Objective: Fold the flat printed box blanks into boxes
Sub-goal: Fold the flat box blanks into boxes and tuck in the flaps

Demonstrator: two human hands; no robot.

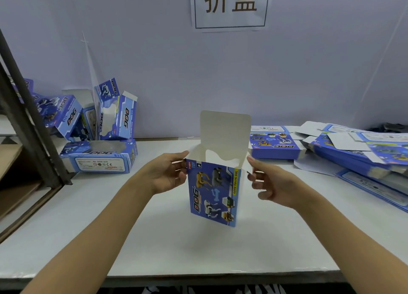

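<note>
A blue printed box with dog pictures stands upright above the middle of the white table, erected into a tube with its top open. Its white lid flap sticks straight up at the back. My left hand pinches the box's upper left edge. My right hand is at the upper right edge, with its fingertips on the small side flap there. A stack of flat blue blanks lies at the right back of the table.
Several folded blue boxes are piled at the back left. More flat blanks spread along the right side. A dark metal shelf post slants at the left. A paper sign hangs on the wall.
</note>
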